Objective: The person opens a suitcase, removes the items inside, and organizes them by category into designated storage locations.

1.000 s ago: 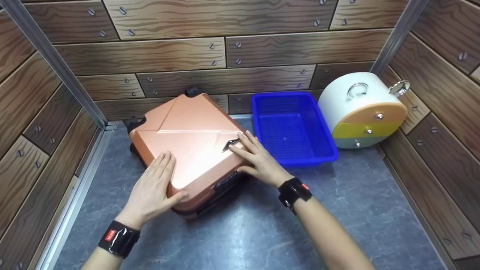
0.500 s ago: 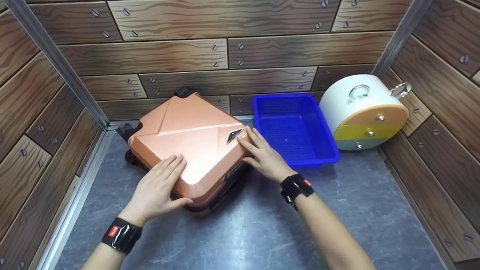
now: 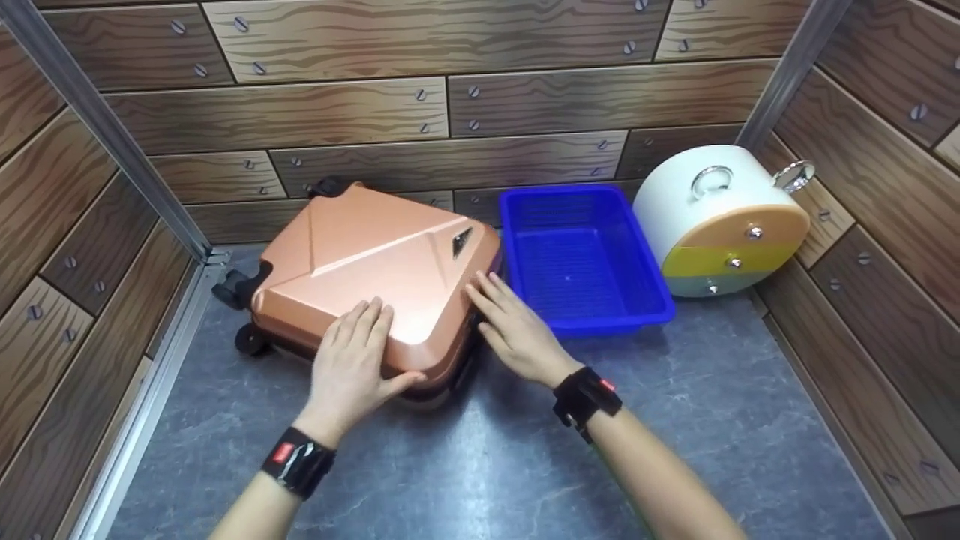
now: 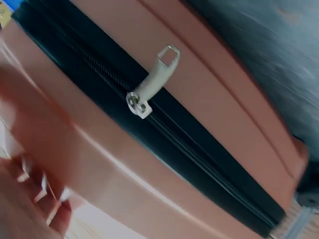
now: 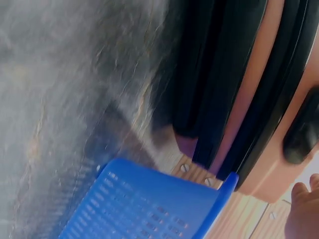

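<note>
On my feed: left hand (image 3: 351, 375) laid on the copper suitcase (image 3: 367, 251), fingers straight, no grip. Right hand (image 3: 525, 336) also straight-fingered, fingertips at the case's edge. Case lies ahead of both. Blue basket (image 3: 609, 325) just beyond right hand; white drawer box (image 3: 716, 225) farther right.

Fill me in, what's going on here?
A person has both hands at a copper-coloured suitcase lying flat on a grey surface. The left hand rests on its top near the front corner, fingers straight; the right hand is at the edge near a blue basket. A white box with coloured drawers stands beyond the basket, not touched by either hand.
</note>
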Action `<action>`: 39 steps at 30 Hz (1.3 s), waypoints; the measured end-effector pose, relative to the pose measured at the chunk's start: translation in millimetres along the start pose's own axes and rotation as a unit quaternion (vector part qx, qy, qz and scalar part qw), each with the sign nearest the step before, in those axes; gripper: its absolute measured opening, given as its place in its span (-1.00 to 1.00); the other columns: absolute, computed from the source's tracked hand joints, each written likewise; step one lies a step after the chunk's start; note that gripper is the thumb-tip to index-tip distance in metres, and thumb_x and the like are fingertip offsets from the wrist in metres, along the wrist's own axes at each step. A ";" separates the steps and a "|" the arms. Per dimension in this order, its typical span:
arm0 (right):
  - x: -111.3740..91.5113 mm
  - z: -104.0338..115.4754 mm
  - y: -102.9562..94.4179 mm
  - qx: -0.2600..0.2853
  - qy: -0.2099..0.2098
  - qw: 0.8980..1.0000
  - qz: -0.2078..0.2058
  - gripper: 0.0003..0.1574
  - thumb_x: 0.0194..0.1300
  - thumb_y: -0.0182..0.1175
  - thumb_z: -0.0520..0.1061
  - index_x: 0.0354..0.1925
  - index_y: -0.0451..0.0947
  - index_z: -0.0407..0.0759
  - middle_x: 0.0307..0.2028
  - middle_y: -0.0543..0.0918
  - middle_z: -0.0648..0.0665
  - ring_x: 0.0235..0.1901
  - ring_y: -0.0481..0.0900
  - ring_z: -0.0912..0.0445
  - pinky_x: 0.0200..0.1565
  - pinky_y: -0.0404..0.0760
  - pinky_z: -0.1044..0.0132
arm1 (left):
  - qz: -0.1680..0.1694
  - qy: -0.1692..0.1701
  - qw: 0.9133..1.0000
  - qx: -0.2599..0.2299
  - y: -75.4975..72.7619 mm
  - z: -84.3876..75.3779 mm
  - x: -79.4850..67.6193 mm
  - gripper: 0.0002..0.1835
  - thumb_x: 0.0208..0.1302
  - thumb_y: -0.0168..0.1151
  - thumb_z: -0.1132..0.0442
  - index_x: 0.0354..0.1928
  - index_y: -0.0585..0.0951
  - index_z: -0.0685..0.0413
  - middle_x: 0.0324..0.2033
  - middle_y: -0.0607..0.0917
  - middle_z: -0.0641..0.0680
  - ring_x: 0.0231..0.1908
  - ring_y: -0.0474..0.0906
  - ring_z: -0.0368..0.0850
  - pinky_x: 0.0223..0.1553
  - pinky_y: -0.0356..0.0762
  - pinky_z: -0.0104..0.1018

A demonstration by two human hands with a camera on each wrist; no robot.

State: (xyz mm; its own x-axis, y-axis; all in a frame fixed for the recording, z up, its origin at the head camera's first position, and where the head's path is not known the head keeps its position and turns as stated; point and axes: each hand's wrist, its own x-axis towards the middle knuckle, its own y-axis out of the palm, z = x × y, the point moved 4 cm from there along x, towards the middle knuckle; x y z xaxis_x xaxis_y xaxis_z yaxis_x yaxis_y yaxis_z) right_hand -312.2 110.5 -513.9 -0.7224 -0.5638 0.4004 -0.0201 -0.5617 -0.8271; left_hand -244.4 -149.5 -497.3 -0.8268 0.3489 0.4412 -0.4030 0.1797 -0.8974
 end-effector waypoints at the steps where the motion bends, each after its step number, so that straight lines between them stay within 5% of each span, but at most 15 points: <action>1: -0.4 3.3 0.3 0.005 -0.005 1.000 -0.001 -0.24 0.59 0.03 -0.04 0.62 0.06 -0.01 0.61 -0.01 -0.10 0.58 -0.09 -0.10 0.50 0.01 -0.07 | -0.007 -0.010 1.000 0.003 2.0 -3.0 3.4 0.25 0.05 0.11 -0.66 0.50 0.32 0.22 0.45 0.36 0.28 0.43 0.24 0.22 0.44 0.15 0.12; 7: 4.4 21.3 -1.6 0.018 -0.040 0.999 0.001 -0.28 0.64 -0.07 0.06 0.60 0.09 -0.08 0.60 0.05 -0.10 0.58 -0.08 -0.10 0.52 -0.02 -0.07 | -0.039 -0.059 0.997 0.021 13.9 -18.8 26.0 0.27 -0.04 0.13 -0.70 0.43 0.39 0.24 0.36 0.43 0.30 0.34 0.31 0.24 0.38 0.19 0.13; 13: 14.4 30.0 0.0 0.027 -0.061 0.998 0.022 -0.34 0.67 -0.15 0.06 0.59 0.13 -0.07 0.58 0.11 -0.08 0.59 -0.09 0.01 0.53 -0.04 0.04 | -0.030 -0.091 0.995 0.033 25.1 -28.1 39.3 0.31 -0.01 0.02 -0.74 0.47 0.31 0.25 0.40 0.38 0.29 0.39 0.25 0.23 0.41 0.14 0.13; 19: 15.0 27.1 4.1 0.031 -0.046 0.998 0.041 -0.29 0.63 -0.06 0.13 0.60 0.11 0.05 0.59 0.07 0.01 0.58 -0.10 0.08 0.52 -0.01 0.05 | 0.005 -0.030 1.000 0.010 21.6 -15.1 31.6 0.16 0.24 -0.02 -0.59 0.58 0.16 0.18 0.52 0.22 0.24 0.48 0.14 0.18 0.48 0.01 0.11; 22: 15.0 25.8 4.6 0.028 -0.040 0.998 0.041 -0.25 0.60 0.00 0.16 0.61 0.10 0.07 0.60 0.05 0.03 0.59 -0.11 0.09 0.52 0.01 0.04 | 0.016 0.006 1.000 -0.023 15.6 3.4 26.1 -0.02 0.42 -0.05 -0.43 0.58 0.16 0.16 0.55 0.18 0.22 0.52 0.09 0.15 0.52 -0.09 0.09; 24: 15.6 25.6 5.4 0.026 -0.041 0.998 0.042 -0.21 0.58 0.03 0.17 0.61 0.09 0.06 0.61 0.03 0.02 0.59 -0.13 0.09 0.51 0.03 0.00 | 0.008 0.001 0.999 -0.045 11.0 21.6 24.2 -0.16 0.48 -0.06 -0.34 0.52 0.28 0.15 0.51 0.26 0.22 0.50 0.11 0.16 0.53 -0.14 0.09; 28: 16.3 25.5 7.7 0.023 -0.040 0.998 0.044 -0.11 0.52 0.12 0.21 0.62 0.07 0.06 0.61 0.00 0.01 0.59 -0.15 0.10 0.50 0.07 -0.07 | -0.028 -0.103 0.992 -0.059 1.9 70.3 19.4 -0.33 0.53 -0.05 -0.23 0.36 0.40 0.16 0.39 0.35 0.30 0.45 0.13 0.30 0.51 -0.21 0.21; 33: 14.8 24.5 11.1 0.003 -0.038 0.999 0.034 -0.02 0.43 0.25 0.21 0.62 0.07 0.05 0.61 0.00 0.01 0.59 -0.14 0.09 0.48 0.12 -0.12 | -0.049 -0.274 0.953 -0.121 2.4 115.7 2.0 -0.23 0.57 -0.11 -0.15 0.57 0.13 0.23 0.57 -0.01 0.36 0.56 -0.22 0.32 0.52 -0.45 0.15; 36: 13.3 23.3 12.7 -0.022 -0.044 0.998 0.025 -0.02 0.43 0.26 0.17 0.62 0.07 0.03 0.61 0.01 -0.01 0.59 -0.12 0.07 0.48 0.13 -0.07 | -0.081 -0.303 0.936 -0.157 7.3 121.6 -2.6 -0.23 0.55 -0.05 -0.14 0.56 0.18 0.22 0.56 0.03 0.35 0.55 -0.19 0.32 0.53 -0.34 0.12; 39: 12.4 20.8 12.5 -0.040 -0.049 0.998 0.018 -0.03 0.45 0.26 0.12 0.62 0.06 0.00 0.61 0.03 -0.05 0.59 -0.11 0.06 0.48 0.13 -0.04 | -0.105 -0.299 0.934 -0.164 9.2 118.0 -1.6 -0.23 0.52 -0.01 -0.14 0.55 0.21 0.24 0.53 0.11 0.35 0.52 -0.11 0.33 0.53 -0.22 0.12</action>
State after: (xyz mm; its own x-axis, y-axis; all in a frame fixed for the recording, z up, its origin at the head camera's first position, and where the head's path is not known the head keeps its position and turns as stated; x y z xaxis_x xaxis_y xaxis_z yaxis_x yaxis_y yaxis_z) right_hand -307.0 83.9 -511.1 -0.6527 -0.6411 0.4037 -0.0543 -0.4919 -0.8689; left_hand -293.1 -256.9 -507.1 -0.8538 -0.2842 0.4362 -0.5203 0.4928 -0.6974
